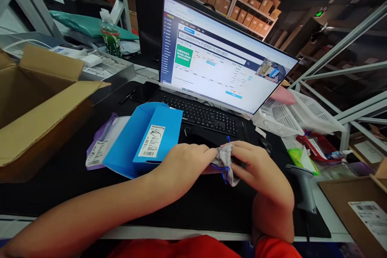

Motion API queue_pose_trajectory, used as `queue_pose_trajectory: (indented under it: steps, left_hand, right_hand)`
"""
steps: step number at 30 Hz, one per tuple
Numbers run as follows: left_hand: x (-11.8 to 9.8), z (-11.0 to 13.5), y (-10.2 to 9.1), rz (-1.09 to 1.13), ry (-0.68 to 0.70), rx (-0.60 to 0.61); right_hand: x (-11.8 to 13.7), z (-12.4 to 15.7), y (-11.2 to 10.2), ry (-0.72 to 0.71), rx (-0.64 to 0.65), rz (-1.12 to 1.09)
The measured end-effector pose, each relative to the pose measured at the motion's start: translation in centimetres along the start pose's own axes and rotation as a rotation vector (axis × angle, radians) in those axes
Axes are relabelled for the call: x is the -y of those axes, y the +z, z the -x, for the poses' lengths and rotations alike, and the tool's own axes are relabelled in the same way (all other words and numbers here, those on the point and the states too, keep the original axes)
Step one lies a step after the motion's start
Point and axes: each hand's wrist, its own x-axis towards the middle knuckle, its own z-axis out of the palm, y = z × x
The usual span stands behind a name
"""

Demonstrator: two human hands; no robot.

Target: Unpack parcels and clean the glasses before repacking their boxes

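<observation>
Both of my hands meet over the black desk mat point(60, 173) in front of the keyboard point(208, 115). My left hand point(184, 165) and my right hand point(256, 167) are closed on a small grey cloth pouch point(225, 161) with a blue drawstring, pinched between the fingertips. Just left of my left hand lies a blue box point(157, 139) with a white barcode label, resting on a larger blue sleeve. A purple plastic bag point(101, 145) with a label sticks out from under that sleeve.
An open cardboard box point(42, 105) stands at the left. A monitor point(223, 60) rises behind the keyboard. White mesh baskets point(284, 119), a grey barcode scanner point(304, 187) and a labelled carton point(356, 205) sit at the right. Metal racks with cartons fill the background.
</observation>
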Motion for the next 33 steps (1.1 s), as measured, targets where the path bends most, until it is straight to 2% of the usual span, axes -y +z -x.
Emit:
queue_pose_trajectory:
  steps: [2,5,8,9,11,13,16,19,23,25,27,30,33]
  left_hand:
    - [0.6,0.0,0.5,0.148,0.016,-0.074]
    - [1.7,-0.2,1.1,0.511,-0.025,-0.261]
    - [2.1,-0.5,1.4,0.912,-0.054,-0.306]
    - [2.1,-0.7,1.3,1.043,-0.044,-0.295]
    - [1.9,-1.0,1.1,1.166,-0.021,-0.280]
    - [1.8,-1.2,0.8,1.085,-0.029,-0.299]
    - [2.0,-1.1,0.6,0.903,-0.059,-0.406]
    - [2.2,-0.7,0.7,0.773,0.022,-0.523]
    - [2.1,-0.2,1.1,0.623,0.250,-0.598]
    - [2.0,-0.2,1.2,0.610,0.262,-0.612]
    - [2.0,-0.2,1.0,0.623,0.208,-0.603]
    - [2.3,0.0,-0.3,0.602,0.072,-0.635]
    - [3.1,0.1,-2.4,0.468,-0.115,-0.686]
  right_hand:
    - [-0.3,0.5,-0.7,0.033,-0.052,0.010]
    - [-1.3,2.4,-2.7,0.170,-0.279,0.046]
    - [-2.0,3.9,-4.6,0.263,-0.467,0.030]
    - [-2.2,4.1,-4.9,0.255,-0.474,0.005]
    - [-2.3,3.7,-5.1,0.217,-0.396,-0.059]
    - [-2.7,2.8,-4.8,0.197,-0.284,-0.100]
    - [-3.9,2.0,-4.6,0.159,-0.142,-0.142]
    - [-5.7,2.7,-5.4,0.086,-0.034,-0.227]
    - [-7.2,4.5,-7.0,0.105,-0.085,-0.228]
    - [-7.6,5.2,-7.5,0.088,-0.096,-0.240]
    - [-8.3,5.8,-7.9,0.076,-0.101,-0.265]
    - [-10.0,7.1,-8.2,0.139,-0.164,-0.298]
    - [-12.1,9.0,-8.4,0.277,-0.380,-0.393]
